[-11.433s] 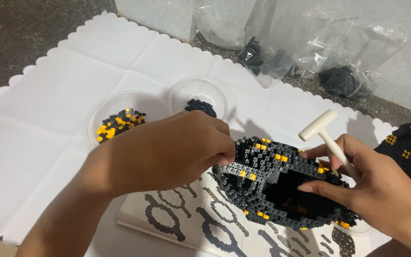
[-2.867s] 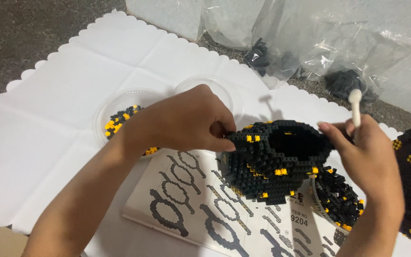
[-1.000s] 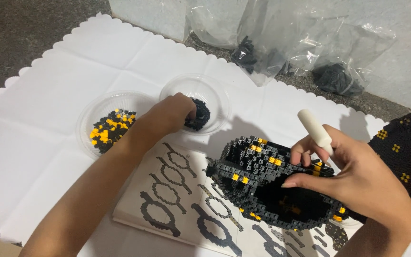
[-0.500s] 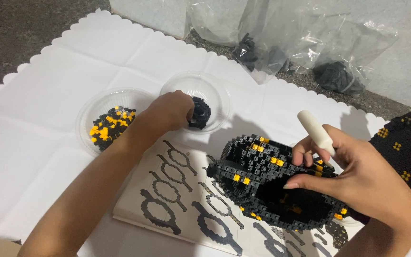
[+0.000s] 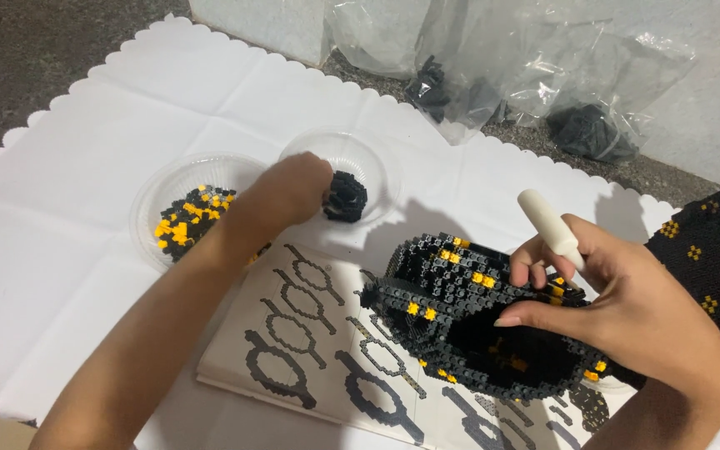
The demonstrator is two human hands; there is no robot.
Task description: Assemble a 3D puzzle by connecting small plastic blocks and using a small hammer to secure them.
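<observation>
- Left hand [image 5: 289, 187] reaches fwd into the clear dish [image 5: 377, 162] near the far-middle of the white scalloped mat [image 5: 85, 142]; fingertips curl down onto the pile of black bricks [image 5: 346, 197] inside. Looks like a pinch on a piece, but the fingertips are hidden by the hand's back, so can't tell if anything is actually gripped.
- Right hand [image 5: 627, 312] sits on the black-and-yellow brick model [image 5: 460, 317] toward the mat's near-right corner. Thumb and fingers spread over the model's right rim, pressing it down, prob. to keep it steady while the other hand is away.
- Same hand also keeps a white tool [image 5: 550, 227] tucked between index and middle fingers, tip pointing up and away from the model, parked out of the way yet ready.
- Model rests tilted on the printed instruction sheet [image 5: 310, 333], which lies flat at the mat's near edge, pattern diagrams face up so they stay readable next to the build.
- 2nd clear dish [image 5: 152, 187] w/ mixed black and yellow bricks [image 5: 189, 221] sits left of the 1st, just beside the left forearm; colours sorted by dish, both w/in easy reach.
- Beyond the mat's far edge: clear plastic bags [image 5: 543, 75] w/ more dark pieces, well apart from both hands.
- Dark patterned fabric [image 5: 714, 250] at the right edge.
</observation>
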